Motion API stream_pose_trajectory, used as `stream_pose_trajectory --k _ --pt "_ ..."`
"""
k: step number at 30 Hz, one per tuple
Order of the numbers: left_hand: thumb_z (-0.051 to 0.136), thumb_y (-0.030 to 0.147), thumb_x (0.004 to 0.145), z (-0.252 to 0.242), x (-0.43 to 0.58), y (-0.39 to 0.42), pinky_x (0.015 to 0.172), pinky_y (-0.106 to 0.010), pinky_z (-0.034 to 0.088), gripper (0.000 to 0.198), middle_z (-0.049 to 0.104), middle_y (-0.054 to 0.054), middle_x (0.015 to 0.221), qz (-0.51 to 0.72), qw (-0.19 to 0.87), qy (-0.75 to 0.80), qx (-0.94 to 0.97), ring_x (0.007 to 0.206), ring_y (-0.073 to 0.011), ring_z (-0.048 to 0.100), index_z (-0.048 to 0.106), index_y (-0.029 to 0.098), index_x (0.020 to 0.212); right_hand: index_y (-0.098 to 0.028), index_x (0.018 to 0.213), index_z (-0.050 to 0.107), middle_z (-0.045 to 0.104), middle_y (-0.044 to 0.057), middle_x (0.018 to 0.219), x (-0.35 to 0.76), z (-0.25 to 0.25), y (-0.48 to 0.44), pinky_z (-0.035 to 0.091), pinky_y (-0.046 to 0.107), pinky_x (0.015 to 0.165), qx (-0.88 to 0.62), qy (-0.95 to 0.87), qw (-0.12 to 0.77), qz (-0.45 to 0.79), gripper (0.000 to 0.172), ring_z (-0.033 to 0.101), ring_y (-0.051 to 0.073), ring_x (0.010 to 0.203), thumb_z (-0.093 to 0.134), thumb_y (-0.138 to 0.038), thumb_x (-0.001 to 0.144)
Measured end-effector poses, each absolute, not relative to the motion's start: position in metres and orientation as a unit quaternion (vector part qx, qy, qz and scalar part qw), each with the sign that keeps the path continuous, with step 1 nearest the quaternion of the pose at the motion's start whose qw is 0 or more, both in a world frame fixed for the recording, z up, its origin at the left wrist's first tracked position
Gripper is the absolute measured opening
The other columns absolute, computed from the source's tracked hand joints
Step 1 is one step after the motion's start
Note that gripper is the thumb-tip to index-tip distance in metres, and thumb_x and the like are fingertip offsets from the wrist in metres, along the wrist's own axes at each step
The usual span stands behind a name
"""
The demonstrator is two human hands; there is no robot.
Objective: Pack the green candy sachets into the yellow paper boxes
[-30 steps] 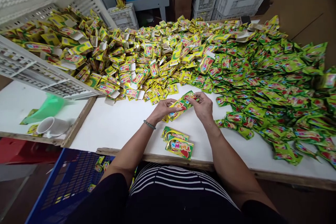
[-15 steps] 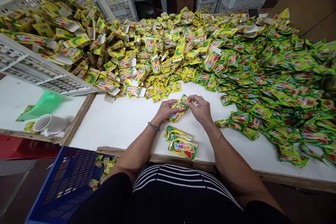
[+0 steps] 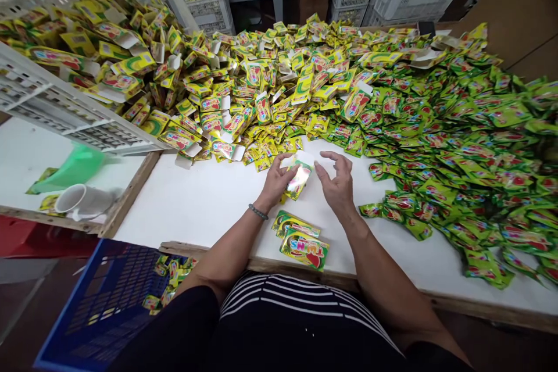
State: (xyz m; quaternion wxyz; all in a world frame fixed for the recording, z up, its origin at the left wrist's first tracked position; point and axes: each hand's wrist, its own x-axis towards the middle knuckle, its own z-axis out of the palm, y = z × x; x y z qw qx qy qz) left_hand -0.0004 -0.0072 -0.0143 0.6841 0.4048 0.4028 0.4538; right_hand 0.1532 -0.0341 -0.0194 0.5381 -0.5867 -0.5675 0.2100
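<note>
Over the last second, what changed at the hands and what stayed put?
The right hand let go of the small box and hovers beside it, fingers spread. The green sachet that stuck out of the box no longer shows; its white flap stands open. The left hand keeps its grip. The stacked boxes by the table edge, the box heap and the sachet heap lie unchanged.

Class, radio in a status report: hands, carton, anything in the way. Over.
Left hand grips open-flapped carton. Right hand open, alongside. Nothing between them.
</note>
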Motion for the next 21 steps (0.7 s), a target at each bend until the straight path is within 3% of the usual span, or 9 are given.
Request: stream_pose_trajectory --k 4,11,17,21 --pt "0.076 0.05 0.067 -0.013 -0.002 -0.008 0.054 -0.024 0.047 0.068 0.062 0.005 0.069 0.473 0.681 0.392 0.398 0.052 -0.0109 0.057 0.044 0.026 0.122 -0.024 0.101 0.067 0.064 0.009 0.11 0.149 -0.02 -0.033 0.048 0.038 0.084 -0.546 -0.575 0.539 0.284 0.032 0.056 0.024 0.107 0.058 -0.049 0.084" --pt "0.076 0.05 0.067 -0.011 -0.007 -0.012 0.052 -0.023 0.042 0.062 0.06 0.004 0.067 0.417 0.683 0.404 0.444 0.051 -0.0094 0.052 0.051 0.023 0.117 -0.023 0.073 0.062 0.061 0.002 0.074 0.147 -0.022 -0.033 0.045 0.033 0.074 -0.524 -0.581 0.486 0.389 0.033 0.055 0.018 0.076 0.052 -0.052 0.084" --pt "0.077 0.047 0.068 -0.015 -0.006 -0.014 0.052 -0.02 0.038 0.065 0.06 0.005 0.066 0.426 0.639 0.415 0.487 0.053 -0.009 0.052 0.05 0.024 0.123 -0.025 0.096 0.06 0.049 -0.004 0.06 0.149 -0.028 -0.033 0.039 0.029 0.055 -0.538 -0.544 0.484 0.426 0.029 0.044 0.014 0.055 0.053 -0.05 0.084" --pt "0.077 0.046 0.069 -0.015 -0.007 -0.014 0.057 -0.022 0.042 0.058 0.063 0.002 0.073 0.432 0.619 0.413 0.51 0.059 -0.0107 0.056 0.053 0.023 0.117 -0.026 0.107 0.058 0.055 -0.003 0.064 0.149 -0.031 -0.031 0.044 0.031 0.058 -0.531 -0.535 0.494 0.434 0.036 0.051 0.017 0.06 0.053 -0.053 0.083"
